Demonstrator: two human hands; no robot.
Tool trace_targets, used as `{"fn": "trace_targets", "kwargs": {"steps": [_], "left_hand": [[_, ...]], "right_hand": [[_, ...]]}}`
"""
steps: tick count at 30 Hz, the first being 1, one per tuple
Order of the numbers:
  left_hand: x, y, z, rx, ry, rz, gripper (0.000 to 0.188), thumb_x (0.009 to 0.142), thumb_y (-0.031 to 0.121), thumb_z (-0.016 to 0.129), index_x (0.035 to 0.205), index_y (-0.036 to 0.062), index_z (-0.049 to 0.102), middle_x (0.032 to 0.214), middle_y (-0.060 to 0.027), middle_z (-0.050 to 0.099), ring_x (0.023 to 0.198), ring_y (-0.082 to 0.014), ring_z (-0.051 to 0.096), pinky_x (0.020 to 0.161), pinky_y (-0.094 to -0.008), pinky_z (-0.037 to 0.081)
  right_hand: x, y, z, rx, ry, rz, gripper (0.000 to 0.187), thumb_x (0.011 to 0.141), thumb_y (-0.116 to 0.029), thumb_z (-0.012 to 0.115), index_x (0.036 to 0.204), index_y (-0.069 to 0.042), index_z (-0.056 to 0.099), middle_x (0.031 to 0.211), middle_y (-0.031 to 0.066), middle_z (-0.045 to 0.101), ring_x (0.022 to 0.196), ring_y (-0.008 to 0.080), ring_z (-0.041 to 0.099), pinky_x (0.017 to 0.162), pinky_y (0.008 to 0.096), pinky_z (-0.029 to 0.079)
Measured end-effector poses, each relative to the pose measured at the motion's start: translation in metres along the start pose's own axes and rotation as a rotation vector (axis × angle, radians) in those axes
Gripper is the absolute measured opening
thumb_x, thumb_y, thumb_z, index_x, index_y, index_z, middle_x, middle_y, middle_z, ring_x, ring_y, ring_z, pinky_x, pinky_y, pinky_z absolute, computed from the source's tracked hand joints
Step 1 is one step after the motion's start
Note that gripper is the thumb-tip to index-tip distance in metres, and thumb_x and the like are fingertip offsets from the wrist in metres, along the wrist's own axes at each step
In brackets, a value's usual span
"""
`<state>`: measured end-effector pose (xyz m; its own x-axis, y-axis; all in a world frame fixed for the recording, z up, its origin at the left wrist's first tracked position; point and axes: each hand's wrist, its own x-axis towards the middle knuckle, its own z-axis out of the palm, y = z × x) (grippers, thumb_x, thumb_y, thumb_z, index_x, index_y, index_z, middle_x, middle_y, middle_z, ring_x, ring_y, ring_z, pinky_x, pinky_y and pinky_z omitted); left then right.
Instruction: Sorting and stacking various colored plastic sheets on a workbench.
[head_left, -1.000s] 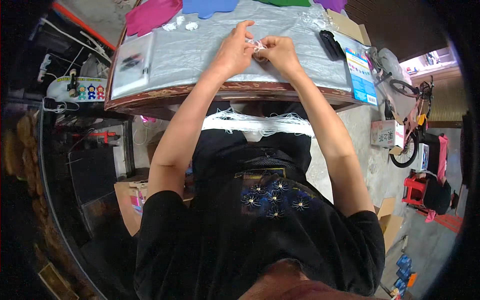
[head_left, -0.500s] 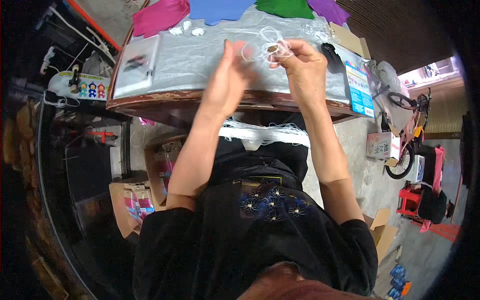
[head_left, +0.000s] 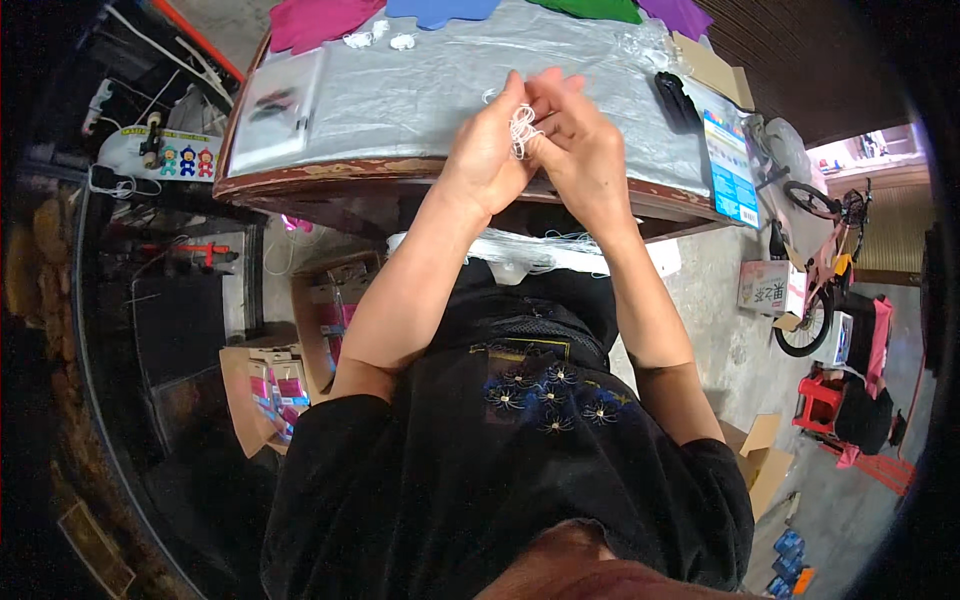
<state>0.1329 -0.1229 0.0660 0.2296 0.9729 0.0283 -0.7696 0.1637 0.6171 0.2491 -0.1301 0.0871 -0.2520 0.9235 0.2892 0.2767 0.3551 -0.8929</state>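
A small looped bundle of thin white cord (head_left: 522, 130) is gathered between my two hands above the near edge of the table. My left hand (head_left: 487, 150) presses against it from the left, thumb pointing up and curled in. From the right, my right hand (head_left: 582, 142) closes round the same cord, its upper fingertips slightly blurred and overlapping the left hand. More white cord, a long loose hank (head_left: 530, 250), lies across my lap below the table edge. Parts of the bundle are hidden by my fingers.
Silvery sheeting covers the table (head_left: 400, 110). On it are small white cord bundles (head_left: 402, 41), a clear plastic packet (head_left: 278, 110), coloured fabric pieces (head_left: 325, 22), a black object (head_left: 678, 102) and a blue printed card (head_left: 732, 170). Open cartons (head_left: 240, 385) stand at lower left.
My left hand has moved right to meet the right hand at the cord. The wide loose loops are now drawn into a tighter bundle, slightly nearer to me.
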Motion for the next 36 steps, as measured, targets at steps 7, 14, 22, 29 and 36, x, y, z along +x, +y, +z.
{"fn": "trace_targets", "kwargs": {"steps": [7,14,22,29,36], "left_hand": [[-0.010,0.005,-0.004,-0.021,0.105,-0.053,0.096,0.096,0.075,0.039,0.152,-0.0024,0.033,0.144,-0.0219,0.052,0.130,-0.0276,0.053,0.108,-0.0460,0.044],[-0.007,0.010,-0.005,-0.267,-0.053,-0.239,0.093,0.095,0.075,0.042,0.146,-0.0030,0.039,0.140,-0.0223,0.055,0.125,-0.0306,0.058,0.105,-0.0484,0.047],[-0.003,-0.006,-0.005,0.039,0.065,0.095,0.077,0.104,0.057,0.042,0.153,-0.0022,0.030,0.143,-0.0201,0.054,0.132,-0.0311,0.054,0.108,-0.0437,0.047],[-0.002,-0.021,0.015,-0.051,-0.040,0.127,0.091,0.100,0.073,0.026,0.161,0.0067,0.014,0.161,-0.0115,0.034,0.150,-0.0237,0.031,0.121,-0.0419,0.028],[-0.004,-0.003,0.006,-0.101,-0.100,0.076,0.102,0.090,0.087,0.021,0.163,0.0161,0.015,0.166,-0.0093,0.025,0.153,-0.0284,0.023,0.123,-0.0461,0.020]], "right_hand": [[-0.008,0.014,0.004,-0.011,0.053,-0.289,0.024,0.080,0.010,0.069,0.103,0.004,0.070,0.101,0.0104,0.069,0.092,0.0168,0.067,0.075,0.0301,0.057],[0.003,0.026,-0.001,-0.362,-0.014,-0.674,0.025,0.080,0.008,0.068,0.103,0.001,0.071,0.113,0.0145,0.069,0.102,0.0267,0.067,0.085,0.0359,0.054],[0.003,-0.021,-0.021,0.131,0.216,-0.245,0.028,0.097,-0.012,0.062,0.122,-0.001,0.066,0.133,0.0188,0.061,0.129,0.0369,0.054,0.113,0.0466,0.037],[0.038,0.023,0.029,-0.498,0.241,-0.386,0.040,0.105,-0.025,0.050,0.137,-0.002,0.057,0.148,0.0236,0.049,0.143,0.0439,0.038,0.119,0.0541,0.023],[0.016,0.024,0.022,-0.287,-0.008,-0.471,0.050,0.106,-0.033,0.044,0.146,-0.004,0.048,0.156,0.0246,0.038,0.149,0.0443,0.027,0.121,0.0602,0.013]]}}
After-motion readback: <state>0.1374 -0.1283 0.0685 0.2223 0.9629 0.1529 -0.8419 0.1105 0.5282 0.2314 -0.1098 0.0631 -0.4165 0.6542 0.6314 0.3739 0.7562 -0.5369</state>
